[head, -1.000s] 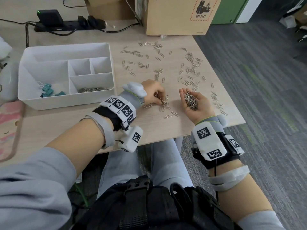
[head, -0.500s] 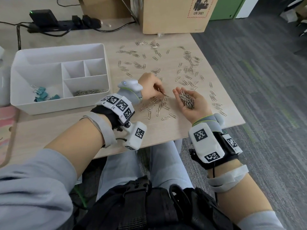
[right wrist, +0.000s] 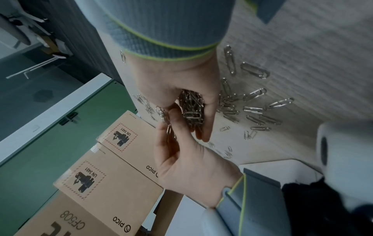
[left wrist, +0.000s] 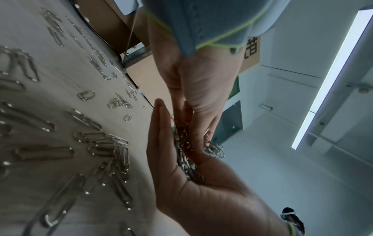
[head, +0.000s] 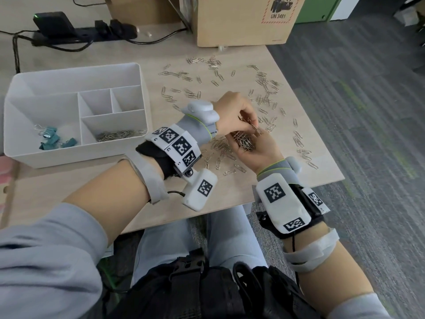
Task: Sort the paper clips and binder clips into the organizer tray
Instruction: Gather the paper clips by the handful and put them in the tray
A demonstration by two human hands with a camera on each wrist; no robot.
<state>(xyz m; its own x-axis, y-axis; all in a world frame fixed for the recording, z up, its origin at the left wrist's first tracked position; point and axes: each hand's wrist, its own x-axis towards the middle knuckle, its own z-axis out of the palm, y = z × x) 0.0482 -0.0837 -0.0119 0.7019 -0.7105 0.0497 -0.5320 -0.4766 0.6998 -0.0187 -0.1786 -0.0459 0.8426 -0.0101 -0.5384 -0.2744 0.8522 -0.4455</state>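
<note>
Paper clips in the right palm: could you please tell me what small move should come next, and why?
Probably the left hand should release its pinched clips onto the pile in the right hand: it hovers just over that upturned palm, which carries the gathered clips.

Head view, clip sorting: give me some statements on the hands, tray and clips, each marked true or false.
1. The right hand cups a pile of paper clips in its palm. True.
2. The left hand is empty and flat. False: it pinches paper clips above the right palm.
3. Teal binder clips lie in the organizer tray's large left compartment. True.
4. The tray holds no paper clips. False: a layer of clips lies in its near right compartment.
5. Many loose clips lie scattered on the table. True.
</note>
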